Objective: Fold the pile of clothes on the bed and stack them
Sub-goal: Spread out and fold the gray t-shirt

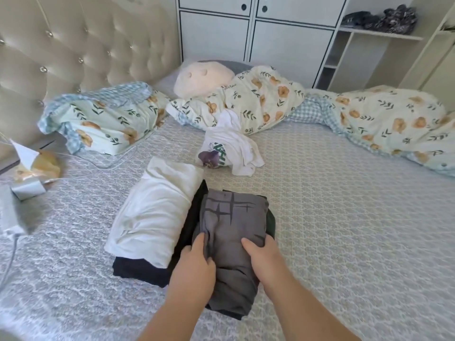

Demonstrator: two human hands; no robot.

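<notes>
A folded grey garment (234, 217) with a dark line print lies on top of a stack of dark folded clothes (138, 269) in the middle of the bed. My left hand (197, 259) grips its left edge and my right hand (261, 254) grips its right edge, thumbs on top. To the left of it a folded white garment (155, 212) rests on dark folded clothes. Farther back lies a crumpled white shirt (229, 146) with a green and purple print, unfolded.
The bed (344, 217) has a pale patterned cover. A floral pillow (103, 119), a cream cushion (202, 77) and a rolled floral duvet (369, 119) lie along the back. Boxes and a cable (27, 178) sit at the left edge. White cabinets (270, 33) stand behind.
</notes>
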